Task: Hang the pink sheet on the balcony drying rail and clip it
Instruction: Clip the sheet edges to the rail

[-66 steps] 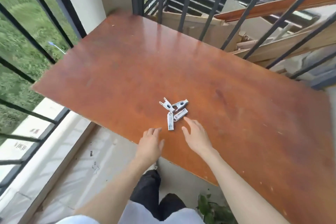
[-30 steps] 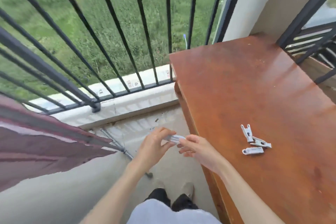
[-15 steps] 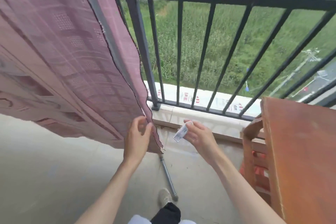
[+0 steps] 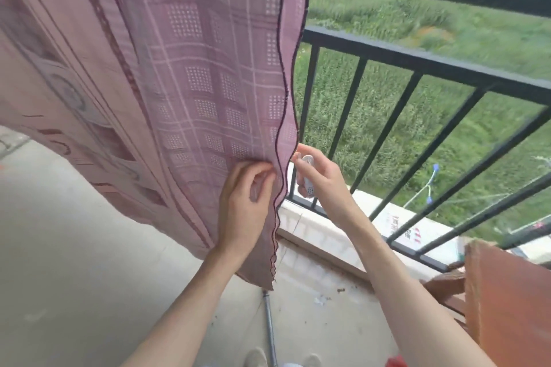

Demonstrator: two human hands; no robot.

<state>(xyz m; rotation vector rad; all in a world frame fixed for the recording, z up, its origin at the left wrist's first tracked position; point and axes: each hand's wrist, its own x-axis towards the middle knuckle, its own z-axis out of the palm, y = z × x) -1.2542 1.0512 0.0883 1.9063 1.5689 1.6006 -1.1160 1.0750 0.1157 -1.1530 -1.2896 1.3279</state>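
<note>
Since before, the right hand [image 4: 323,180], fingers clamped on the clip [image 4: 308,177], has risen beside the sheet edge [image 4: 280,134].

1. The left arm is reaching up from the bottom centre of the frame, bare to the wrist.
2. The left hand [image 4: 246,202] is sitting at mid-frame, back toward the camera, its fingers curling in and pinching the edge of the pink sheet [image 4: 190,74].
3. The right arm is stretching in from the lower right.
4. The right hand [image 4: 323,180] is lying just right of the left, fingers curling round a white clip [image 4: 308,177].
</note>
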